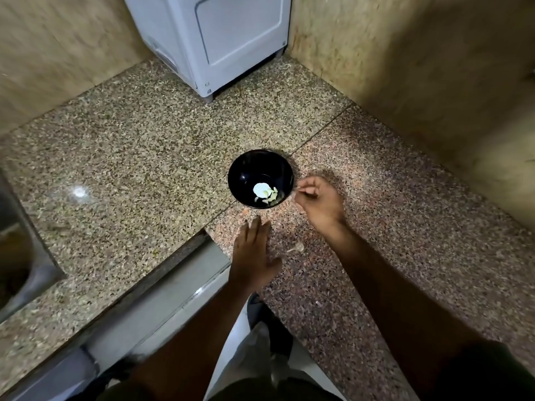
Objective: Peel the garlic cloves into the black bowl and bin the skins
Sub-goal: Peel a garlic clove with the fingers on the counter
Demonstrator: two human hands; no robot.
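The pale, peeled garlic cloves (267, 195) lie in a small heap at the bottom of the glossy round black bowl (260, 179), which stands on the speckled granite counter (144, 157) near a seam between two slabs. Just beside the bowl's near-right rim, the right hand (318, 202) has its fingers curled, pinching a thin whitish scrap that looks like skin — it is too small and blurred to be sure. The left hand (254, 253) lies flat, fingers straight and released, on the counter in front of the bowl, holding nothing. Between the two hands a papery, pale piece of garlic skin with a stalk (296, 248) rests on the stone, and another faint fleck (317, 303) lies nearer the counter edge. Such skins are probably feather-light, dry and brittle — they would scatter at a breath and are best swept together with the flat hand, then pinched up; the cloves are likely firm but slightly tacky. A white appliance (220, 39) stands in the far corner against beige tiled walls (405, 68), and a metal sink edge (17, 256) shows at far left. No bin is in view.
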